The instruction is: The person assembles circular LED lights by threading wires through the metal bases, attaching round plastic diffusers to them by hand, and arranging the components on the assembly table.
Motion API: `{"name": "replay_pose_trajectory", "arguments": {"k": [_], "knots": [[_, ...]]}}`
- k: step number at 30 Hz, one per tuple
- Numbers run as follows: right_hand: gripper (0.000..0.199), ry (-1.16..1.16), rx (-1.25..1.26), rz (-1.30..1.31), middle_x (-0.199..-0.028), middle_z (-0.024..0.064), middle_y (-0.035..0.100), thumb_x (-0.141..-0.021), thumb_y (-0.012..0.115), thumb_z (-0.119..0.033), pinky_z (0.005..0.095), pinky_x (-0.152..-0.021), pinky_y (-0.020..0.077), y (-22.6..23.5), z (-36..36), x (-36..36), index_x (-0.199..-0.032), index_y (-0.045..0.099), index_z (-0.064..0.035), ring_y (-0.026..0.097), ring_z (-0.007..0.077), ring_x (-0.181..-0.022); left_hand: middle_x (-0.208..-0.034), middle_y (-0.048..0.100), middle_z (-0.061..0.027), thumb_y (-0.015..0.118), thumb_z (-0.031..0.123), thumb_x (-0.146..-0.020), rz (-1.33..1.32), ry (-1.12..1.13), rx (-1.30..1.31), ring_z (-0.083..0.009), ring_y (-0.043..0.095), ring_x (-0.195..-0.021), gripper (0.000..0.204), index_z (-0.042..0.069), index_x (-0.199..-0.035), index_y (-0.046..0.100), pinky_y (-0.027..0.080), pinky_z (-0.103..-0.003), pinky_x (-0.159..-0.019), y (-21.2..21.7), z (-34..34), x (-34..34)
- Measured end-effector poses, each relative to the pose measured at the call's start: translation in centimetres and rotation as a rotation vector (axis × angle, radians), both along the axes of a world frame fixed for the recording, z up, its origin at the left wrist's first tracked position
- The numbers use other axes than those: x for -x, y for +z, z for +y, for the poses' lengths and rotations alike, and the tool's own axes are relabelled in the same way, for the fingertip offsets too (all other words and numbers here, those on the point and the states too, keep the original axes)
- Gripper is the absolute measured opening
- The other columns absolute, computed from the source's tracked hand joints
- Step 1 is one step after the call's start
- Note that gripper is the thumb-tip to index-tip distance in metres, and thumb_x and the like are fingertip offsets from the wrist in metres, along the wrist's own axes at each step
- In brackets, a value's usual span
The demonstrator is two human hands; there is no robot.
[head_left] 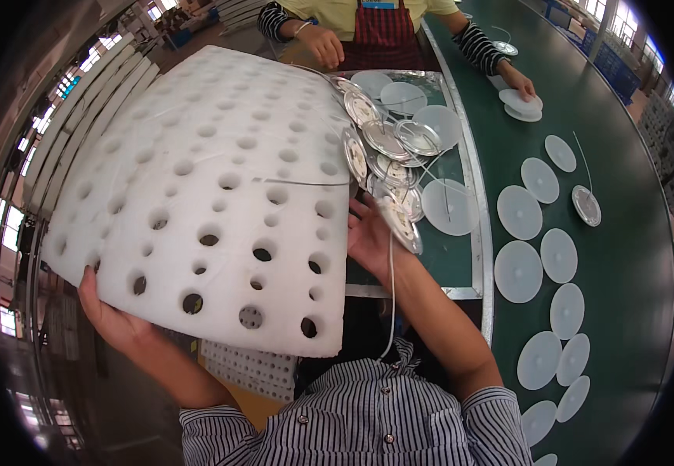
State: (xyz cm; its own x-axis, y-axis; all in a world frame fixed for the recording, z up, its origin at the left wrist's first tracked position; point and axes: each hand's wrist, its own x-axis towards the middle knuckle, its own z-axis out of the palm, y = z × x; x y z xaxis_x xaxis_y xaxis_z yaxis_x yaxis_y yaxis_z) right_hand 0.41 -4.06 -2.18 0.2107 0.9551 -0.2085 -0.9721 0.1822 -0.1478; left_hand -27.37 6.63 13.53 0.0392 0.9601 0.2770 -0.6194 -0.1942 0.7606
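Note:
A large white foam sheet with rows of round holes is held up at a slant in front of me. My left hand grips its lower left edge, one finger reaching up by a hole. At the right edge is my right hand, with its palm against the foam and its fingers partly hidden. Silver metal discs with wires lie heaped beside that edge, mixed with frosted white discs. One metal disc leans just above my right wrist, and a pale wire hangs over my forearm.
A metal-edged frame surrounds the heap. To the right, a green worktop carries several frosted discs and one wired metal disc. Across, a co-worker's hand touches white discs. Foam sheets are stacked at left.

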Motion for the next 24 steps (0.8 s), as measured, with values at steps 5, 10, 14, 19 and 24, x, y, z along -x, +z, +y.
{"name": "replay_pose_trajectory", "arguments": {"k": [5, 10, 14, 19, 24], "knots": [[0.055, -0.098, 0.179, 0.218, -0.121, 0.0206, 0.038, -0.09, 0.037, -0.028, 0.0542, -0.095, 0.0329, -0.3, -0.8, -0.7, -0.132, 0.012, -0.0033, 0.035, 0.0395, -0.117, -0.119, 0.046, -0.0154, 0.048, 0.019, -0.082, -0.003, 0.044, 0.035, -0.0299, 0.045, -0.109, 0.044, -0.001, -0.12, 0.039, 0.037, -0.045, -0.092, 2.7, -0.4, 1.9], [0.04, -0.104, 0.236, 0.211, -0.107, 0.0186, 0.046, -0.088, 0.041, -0.024, 0.0515, -0.092, 0.0383, -1.2, -0.3, -0.4, -0.116, 0.034, 0.0044, 0.044, 0.0374, -0.108, -0.115, 0.049, -0.0158, 0.046, 0.021, -0.082, 0.075, 0.31, -0.061, -0.0285, 0.047, -0.107, 0.039, -0.002, -0.114, 0.046, 0.04, -0.042, -0.09, 5.6, 0.1, 5.7], [0.023, -0.022, 0.075, 0.233, -0.093, 0.0163, 0.052, -0.083, 0.048, -0.012, 0.0392, -0.082, 0.0484, -4.5, -0.2, -1.3, -0.096, 0.046, 0.006, 0.054, 0.0296, -0.093, -0.12, 0.045, -0.0161, 0.037, 0.027, -0.084, 0.142, 0.483, 0.034, -0.0298, 0.043, -0.111, 0.045, -0.002, -0.118, 0.042, 0.036, -0.043, -0.093, 6.7, -1.6, 6.5], [0.009, 0.042, -0.071, 0.167, -0.081, 0.0125, 0.058, -0.077, 0.049, 0.001, 0.0314, -0.068, 0.0514, -4.2, 0.3, -1.6, -0.086, 0.05, 0.0033, 0.059, 0.0223, -0.076, -0.127, 0.039, -0.0148, 0.031, 0.032, -0.084, 0.234, 0.859, 0.001, -0.0345, 0.037, -0.115, 0.053, 0.0, -0.126, 0.034, 0.031, -0.045, -0.096, 0.6, -1.1, 30.3], [0.009, 0.03, -0.086, 0.178, -0.082, 0.0149, 0.057, -0.077, 0.048, 0.004, 0.0308, -0.069, 0.0512, -5.2, 1.1, -3.1, -0.085, 0.051, 0.005, 0.058, 0.0246, -0.078, -0.125, 0.04, -0.0149, 0.03, 0.04, -0.084, 0.327, 0.919, 0.089, -0.0332, 0.04, -0.111, 0.056, 0.002, -0.125, 0.035, 0.034, -0.043, -0.092, -8.9, -11.2, 37.8]]}}
